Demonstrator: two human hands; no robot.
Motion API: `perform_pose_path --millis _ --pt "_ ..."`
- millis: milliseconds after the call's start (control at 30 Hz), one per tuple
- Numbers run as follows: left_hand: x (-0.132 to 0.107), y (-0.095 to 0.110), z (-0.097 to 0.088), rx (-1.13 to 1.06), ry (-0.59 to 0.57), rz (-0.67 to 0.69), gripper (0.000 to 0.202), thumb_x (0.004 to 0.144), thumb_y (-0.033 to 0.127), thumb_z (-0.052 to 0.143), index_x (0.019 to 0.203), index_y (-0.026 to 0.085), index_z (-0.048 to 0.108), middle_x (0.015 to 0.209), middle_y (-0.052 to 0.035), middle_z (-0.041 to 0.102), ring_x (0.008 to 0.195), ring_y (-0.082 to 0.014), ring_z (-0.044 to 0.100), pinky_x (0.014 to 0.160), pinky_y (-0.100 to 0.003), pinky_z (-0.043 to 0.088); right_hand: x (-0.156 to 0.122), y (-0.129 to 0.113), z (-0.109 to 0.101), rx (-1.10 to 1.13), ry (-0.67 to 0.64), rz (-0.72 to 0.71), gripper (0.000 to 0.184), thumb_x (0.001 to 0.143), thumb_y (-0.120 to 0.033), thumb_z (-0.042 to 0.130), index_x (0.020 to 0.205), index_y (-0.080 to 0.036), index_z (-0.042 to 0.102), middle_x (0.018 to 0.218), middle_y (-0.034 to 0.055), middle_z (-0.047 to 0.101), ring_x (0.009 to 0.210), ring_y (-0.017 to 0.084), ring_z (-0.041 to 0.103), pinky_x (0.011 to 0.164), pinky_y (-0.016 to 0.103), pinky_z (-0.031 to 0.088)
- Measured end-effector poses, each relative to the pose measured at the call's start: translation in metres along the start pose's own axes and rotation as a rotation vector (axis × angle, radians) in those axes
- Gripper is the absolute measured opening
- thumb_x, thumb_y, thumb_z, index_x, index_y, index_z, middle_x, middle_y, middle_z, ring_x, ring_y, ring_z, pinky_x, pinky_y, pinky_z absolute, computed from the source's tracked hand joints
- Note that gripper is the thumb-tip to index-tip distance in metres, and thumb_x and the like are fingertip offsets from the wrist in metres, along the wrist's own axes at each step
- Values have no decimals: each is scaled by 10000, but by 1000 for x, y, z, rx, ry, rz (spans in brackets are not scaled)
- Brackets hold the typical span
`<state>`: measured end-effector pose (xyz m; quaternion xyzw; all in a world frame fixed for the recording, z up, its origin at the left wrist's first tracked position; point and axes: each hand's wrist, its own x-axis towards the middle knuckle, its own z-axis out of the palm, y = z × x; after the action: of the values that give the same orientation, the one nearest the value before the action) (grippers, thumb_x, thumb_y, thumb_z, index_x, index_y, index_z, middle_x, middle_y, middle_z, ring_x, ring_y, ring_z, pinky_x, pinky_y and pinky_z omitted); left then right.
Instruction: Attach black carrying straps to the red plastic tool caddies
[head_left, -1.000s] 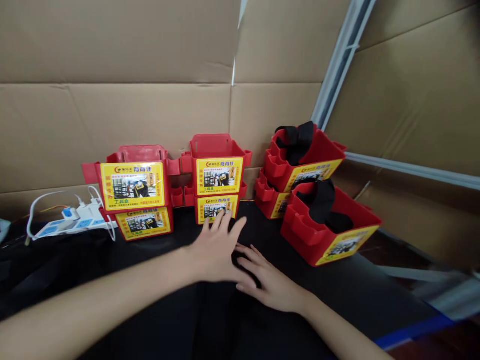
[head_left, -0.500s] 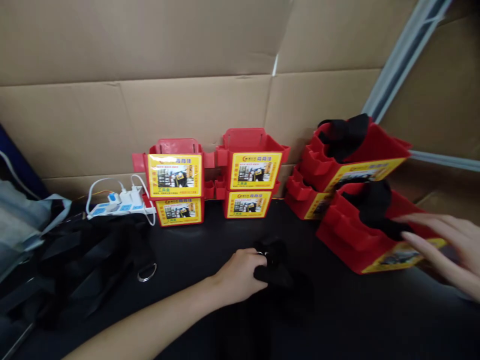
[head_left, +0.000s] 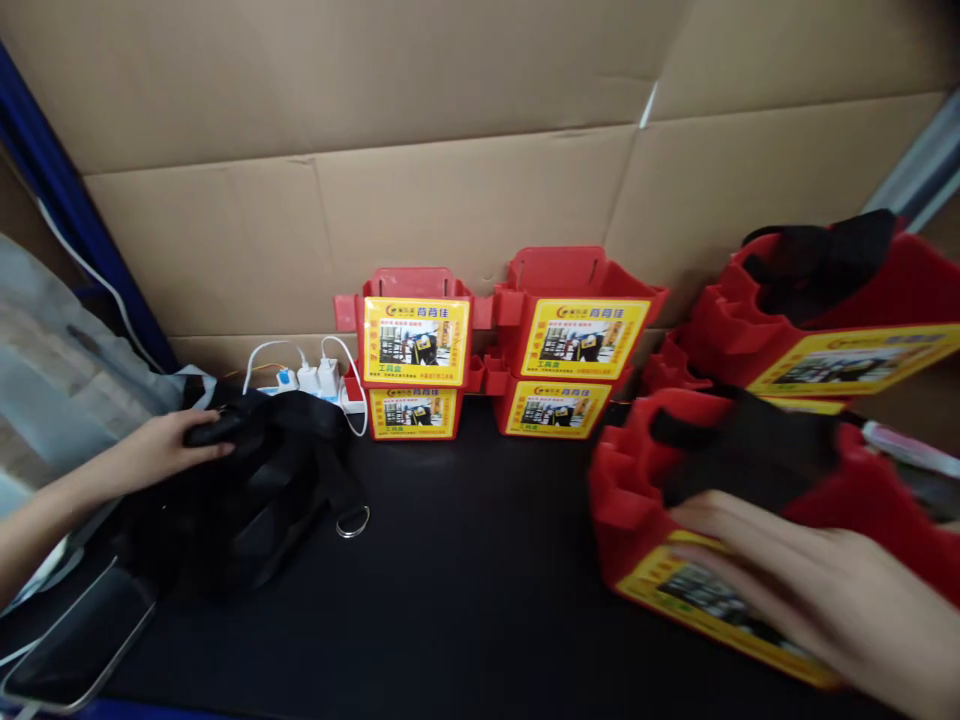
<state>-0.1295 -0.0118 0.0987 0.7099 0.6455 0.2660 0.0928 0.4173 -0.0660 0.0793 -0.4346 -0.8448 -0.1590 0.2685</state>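
Note:
My left hand (head_left: 161,452) is at the left, fingers closed around a dark piece of a black webbing strap (head_left: 259,490). The strap lies in a loose heap with a metal ring (head_left: 352,522) at its right end. My right hand (head_left: 832,590), somewhat blurred, grips the front wall of the nearest red tool box (head_left: 634,500), with fingers on both sides of its rim. Inside this box is a folded black strap (head_left: 757,450). The box's yellow label is partly hidden behind my hand.
Two stacks of red boxes, a left stack (head_left: 416,340) and a middle stack (head_left: 589,340), stand against the cardboard wall (head_left: 480,190). Another red box (head_left: 847,350) with black webbing is behind my right hand. A phone (head_left: 79,635) and white chargers (head_left: 319,375) are at left.
My left hand has moved from the table's middle to the strap heap at left, taking the black piece along. My right hand has closed on the nearest box's front wall. The view has shifted left.

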Motion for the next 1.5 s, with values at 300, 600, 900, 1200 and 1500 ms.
perform_pose_path --millis 300,600,900,1200,1500 --pt "-7 56 0 388 27 382 631 853 227 427 1408 253 127 1499 -60 175 1360 -239 203 1101 -427 234 77 -119 37 40 -299 -304 166 869 -133 437 963 -164 570 897 47 611 749 155 585 524 262 418" --pt "4 220 67 175 -306 673 223 865 233 442 977 234 635 1039 -43 653 976 -192 603 849 -310 468 121 -94 -11 0 -515 -32 214 896 -312 415 850 -178 574 816 48 605 635 142 567 533 242 391" --pt "21 247 115 384 -225 560 253 767 333 570 892 120 517 784 -110 644 835 -323 607 776 -453 427 129 -64 10 261 -665 -39 146 836 -149 411 829 -176 554 847 58 635 672 139 579 554 232 390" --pt "39 230 95 -362 -60 335 194 729 124 533 834 206 392 674 32 548 560 -116 532 491 -216 388 139 -51 -7 741 -461 46 106 894 -178 347 898 -193 452 867 20 586 709 107 545 607 227 443" --pt "49 225 64 -1268 -32 76 205 711 221 660 829 168 501 673 33 580 460 -48 546 358 -117 397 124 -65 23 204 -839 -71 347 712 -137 585 1043 -237 614 864 38 659 678 168 620 495 224 380"
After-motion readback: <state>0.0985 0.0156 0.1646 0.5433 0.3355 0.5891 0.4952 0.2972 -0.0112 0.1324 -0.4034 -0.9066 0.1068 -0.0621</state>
